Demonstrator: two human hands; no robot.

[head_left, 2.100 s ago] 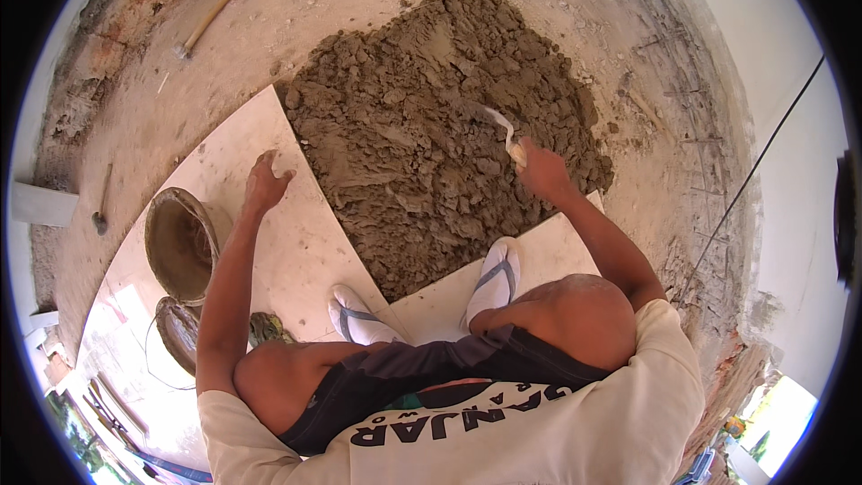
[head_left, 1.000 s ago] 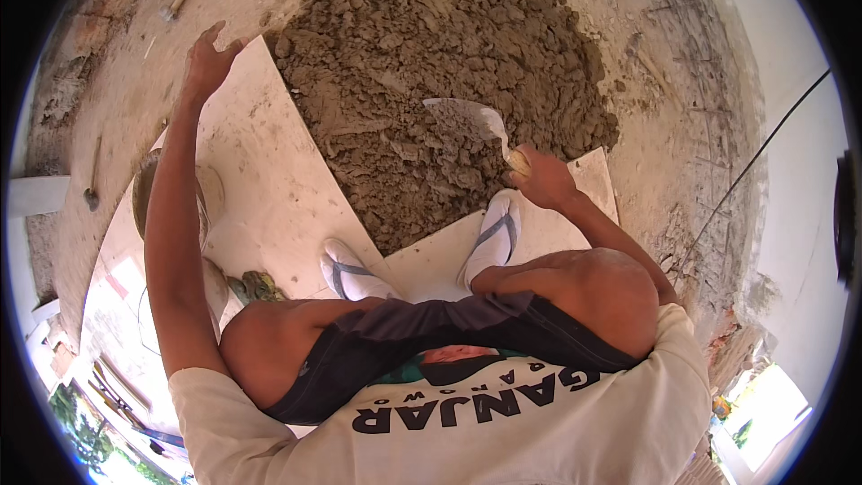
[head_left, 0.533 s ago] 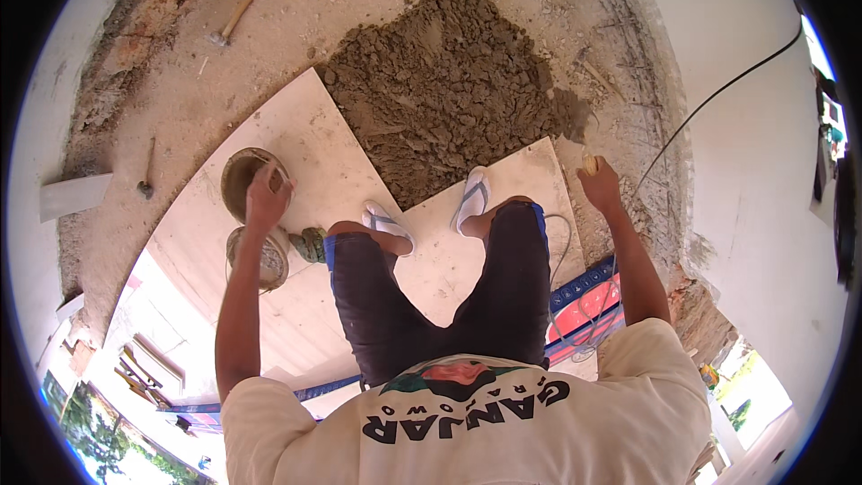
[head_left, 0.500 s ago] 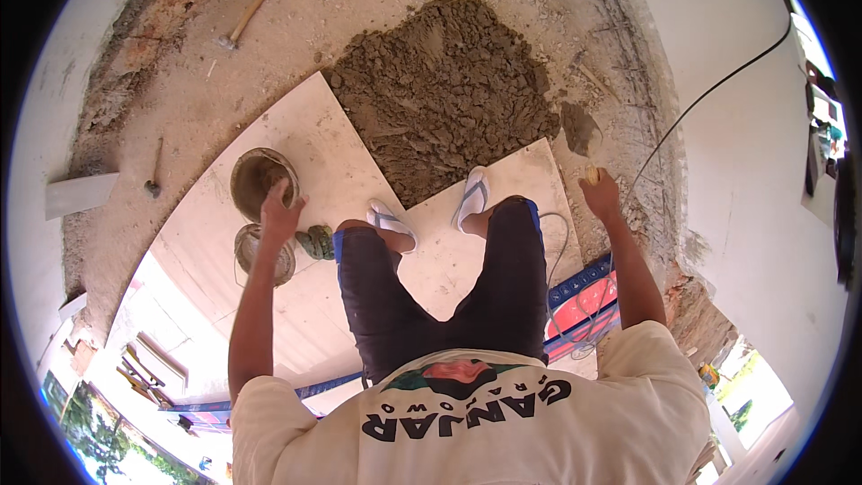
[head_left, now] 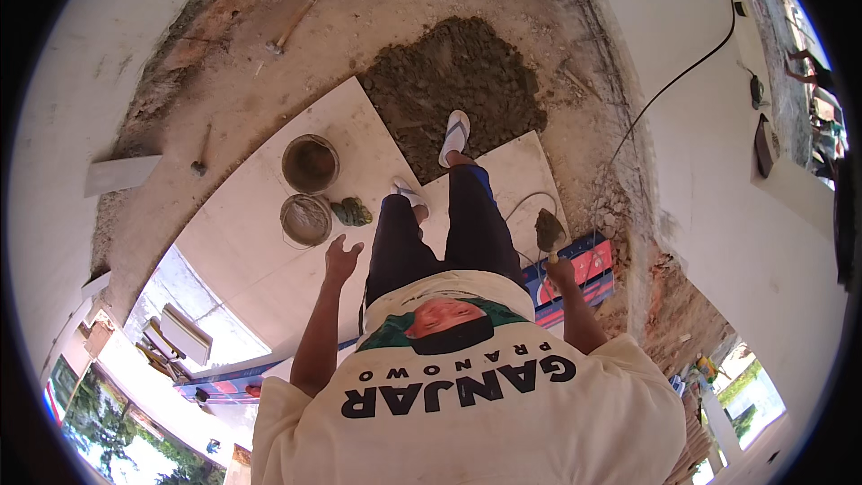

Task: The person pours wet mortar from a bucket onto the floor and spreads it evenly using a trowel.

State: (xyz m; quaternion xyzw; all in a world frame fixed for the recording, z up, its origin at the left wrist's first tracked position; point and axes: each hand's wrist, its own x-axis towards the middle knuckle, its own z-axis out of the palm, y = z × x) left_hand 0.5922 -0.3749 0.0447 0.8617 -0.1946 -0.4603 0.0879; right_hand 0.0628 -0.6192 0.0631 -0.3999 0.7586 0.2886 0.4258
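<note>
My right hand [head_left: 561,273] grips the handle of a trowel [head_left: 549,233], with dark wet mortar on its blade. My left hand [head_left: 343,260] is empty, its fingers apart. It hovers near a dark green crumpled bundle [head_left: 351,211], perhaps gloves, and a smaller bucket [head_left: 284,214] with grey material inside. Beyond that stands a larger bucket [head_left: 286,160], wet and muddy within. Ahead of me a broad heap of mortar [head_left: 449,67] lies on the ground. My right sandalled foot [head_left: 455,135] is at the heap's near edge; I cannot tell whether it touches.
Large pale boards [head_left: 242,216] cover the floor under the buckets. One hammer [head_left: 292,27] lies at the far left, a second hammer [head_left: 203,148] nearer. A black cable [head_left: 691,72] runs down the right wall. Thin grey cord [head_left: 519,202] curls beside the red and blue banner [head_left: 588,265].
My left hand has come away from the larger bucket, back toward me. The trowel in my right hand has been drawn nearer my body. My right foot has stepped forward to the mortar.
</note>
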